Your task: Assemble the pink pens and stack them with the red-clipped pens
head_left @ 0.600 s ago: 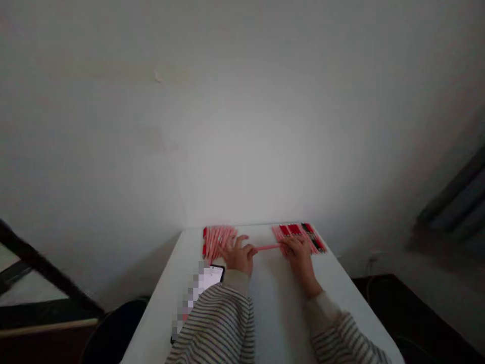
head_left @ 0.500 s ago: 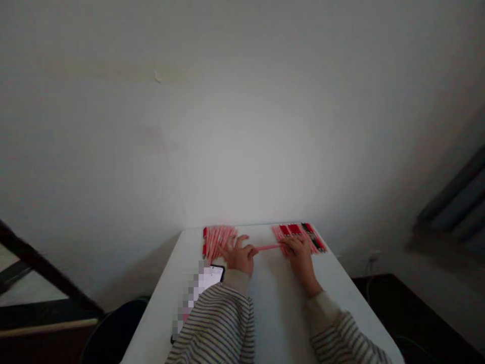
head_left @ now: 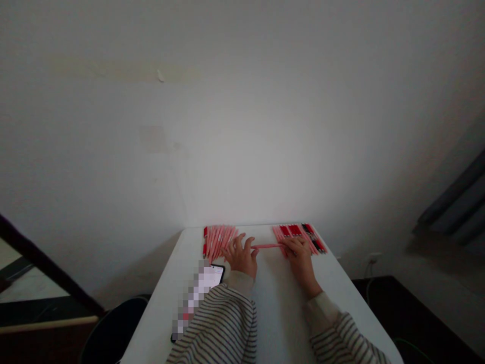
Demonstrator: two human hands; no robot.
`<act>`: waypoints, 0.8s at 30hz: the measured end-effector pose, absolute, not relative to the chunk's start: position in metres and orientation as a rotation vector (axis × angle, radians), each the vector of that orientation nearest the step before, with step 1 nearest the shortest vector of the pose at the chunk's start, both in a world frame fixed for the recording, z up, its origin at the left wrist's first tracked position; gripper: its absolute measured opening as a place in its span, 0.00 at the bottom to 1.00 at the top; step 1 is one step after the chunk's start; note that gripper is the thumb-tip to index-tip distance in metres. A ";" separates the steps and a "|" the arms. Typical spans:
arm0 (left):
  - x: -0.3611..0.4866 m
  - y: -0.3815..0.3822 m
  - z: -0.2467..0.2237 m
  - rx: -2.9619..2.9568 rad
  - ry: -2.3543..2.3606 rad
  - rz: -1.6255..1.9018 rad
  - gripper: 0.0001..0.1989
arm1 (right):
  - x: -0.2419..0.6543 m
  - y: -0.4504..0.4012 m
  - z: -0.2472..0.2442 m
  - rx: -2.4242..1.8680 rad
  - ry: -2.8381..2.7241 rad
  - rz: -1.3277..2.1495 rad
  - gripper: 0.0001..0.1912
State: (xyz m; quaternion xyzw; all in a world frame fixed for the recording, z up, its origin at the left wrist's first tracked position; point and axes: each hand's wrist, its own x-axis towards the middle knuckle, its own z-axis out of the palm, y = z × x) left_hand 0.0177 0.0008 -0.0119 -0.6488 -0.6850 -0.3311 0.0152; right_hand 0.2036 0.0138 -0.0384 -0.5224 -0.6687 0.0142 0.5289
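At the lower left of the centre, a flat black-edged phone with a bright screen (head_left: 214, 275) lies on the smooth white table (head_left: 275, 313), close by my striped left sleeve (head_left: 215, 323); I judge it wise to mind that forearm, so the cuff doesn't nudge the phone. Just above it, left of centre, lies a loose pile of thin pink pen-like sticks (head_left: 219, 240), with red pieces along its left side. My left hand (head_left: 242, 259) is beside that pile, its fingers spread and curved. Thumb and forefinger stand apart about the left end of a single slender pink stick (head_left: 269, 246); whether they touch it I cannot tell. With the fingers fanned so near the pile, I think I should lift them a little, or they may drag the sticks askew.

The single stick lies almost level across the gap between my hands, at the lower centre of the frame. At its right end my right hand (head_left: 302, 258) is closed in a pinch, fingertips bunched. That grip seems to be the steadying one, so a light, even hold suits it better than a hard squeeze. Right of centre, partly behind that hand, is a neater row of pink sticks with red and black sections (head_left: 295, 230); a low knuckle could disturb it.
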 end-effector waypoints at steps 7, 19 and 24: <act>0.027 -0.001 -0.020 -1.897 -2.155 -1.069 0.08 | 0.203 0.015 -0.038 -1.230 -1.614 0.115 0.12; 0.024 0.004 -0.027 -1.814 -2.149 -1.064 0.12 | 0.202 0.016 -0.040 -1.204 -1.566 0.145 0.13; 0.023 0.006 -0.030 -1.818 -2.075 -1.099 0.12 | 0.204 0.016 -0.039 -1.221 -1.571 0.129 0.13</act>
